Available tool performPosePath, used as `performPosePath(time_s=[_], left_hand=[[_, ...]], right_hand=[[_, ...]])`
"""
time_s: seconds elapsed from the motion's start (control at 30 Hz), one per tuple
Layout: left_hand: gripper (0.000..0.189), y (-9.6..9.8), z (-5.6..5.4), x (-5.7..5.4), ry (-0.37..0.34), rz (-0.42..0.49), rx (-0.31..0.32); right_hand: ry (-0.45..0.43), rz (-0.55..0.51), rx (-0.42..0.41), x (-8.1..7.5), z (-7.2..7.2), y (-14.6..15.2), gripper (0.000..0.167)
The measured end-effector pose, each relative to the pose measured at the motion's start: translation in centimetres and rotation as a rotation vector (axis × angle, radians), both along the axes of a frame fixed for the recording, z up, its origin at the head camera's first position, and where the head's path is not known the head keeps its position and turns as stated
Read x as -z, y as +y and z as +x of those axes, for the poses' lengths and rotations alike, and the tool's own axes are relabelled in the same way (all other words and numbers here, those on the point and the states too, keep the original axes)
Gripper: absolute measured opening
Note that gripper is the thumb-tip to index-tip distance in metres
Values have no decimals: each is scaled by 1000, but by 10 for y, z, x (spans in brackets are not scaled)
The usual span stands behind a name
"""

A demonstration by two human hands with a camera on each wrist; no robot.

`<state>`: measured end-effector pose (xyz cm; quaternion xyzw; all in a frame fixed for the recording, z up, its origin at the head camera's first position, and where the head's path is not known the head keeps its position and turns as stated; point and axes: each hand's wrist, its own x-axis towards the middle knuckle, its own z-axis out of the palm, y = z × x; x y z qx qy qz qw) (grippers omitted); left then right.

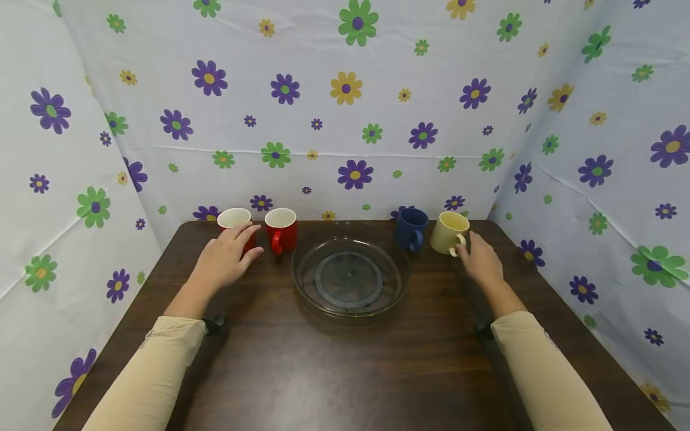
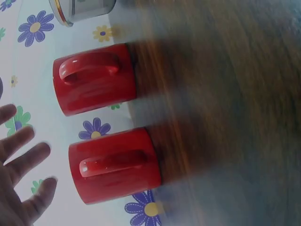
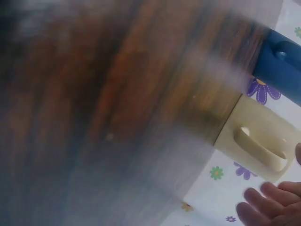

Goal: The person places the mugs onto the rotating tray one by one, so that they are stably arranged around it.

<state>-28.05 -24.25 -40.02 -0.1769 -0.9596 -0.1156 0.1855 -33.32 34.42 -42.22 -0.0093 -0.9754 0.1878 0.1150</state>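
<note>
Above and in front of the left red mug (image 2: 113,165), my left hand (image 1: 223,254) hovers with its fingers spread; the left wrist view shows a gap between fingertips and mug. A second red mug (image 1: 282,230) stands upright just right of it, handle toward me. At the right, my right hand (image 1: 481,258) is beside the yellow mug (image 1: 446,233), near its handle (image 3: 258,149). Its fingers are loosely bent and do not wrap round the handle; whether the thumb touches it cannot be told. A blue mug (image 1: 411,224) stands upright to the yellow one's left.
Between the two pairs of mugs sits a round, clear glass dish (image 1: 350,309) on the dark wooden table (image 1: 345,371). White cloth (image 1: 307,36) with flower prints walls off the back and both sides, close behind the mugs.
</note>
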Motion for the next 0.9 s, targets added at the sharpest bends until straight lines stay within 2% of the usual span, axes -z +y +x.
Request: performPosePath(time_s=[0.27,0.4,0.6,0.77,0.9], left_hand=[[61,12,-2,4,-190,60,79],[61,21,-3,6,-259,97,121],[60,31,-4,13,-279,130,177],[62,37,-4,19,-294,141,209],[64,40,-5,23,-309,138,227]], right_hand=[[-10,-10,2,0,-3,0,32],[-28,-63,26,0,-3,0,34],[-30,-140,29,1,-8,2,38],[-52,-281,-2,6,-17,4,38],[-146,-489,-5,9,-23,5,43]])
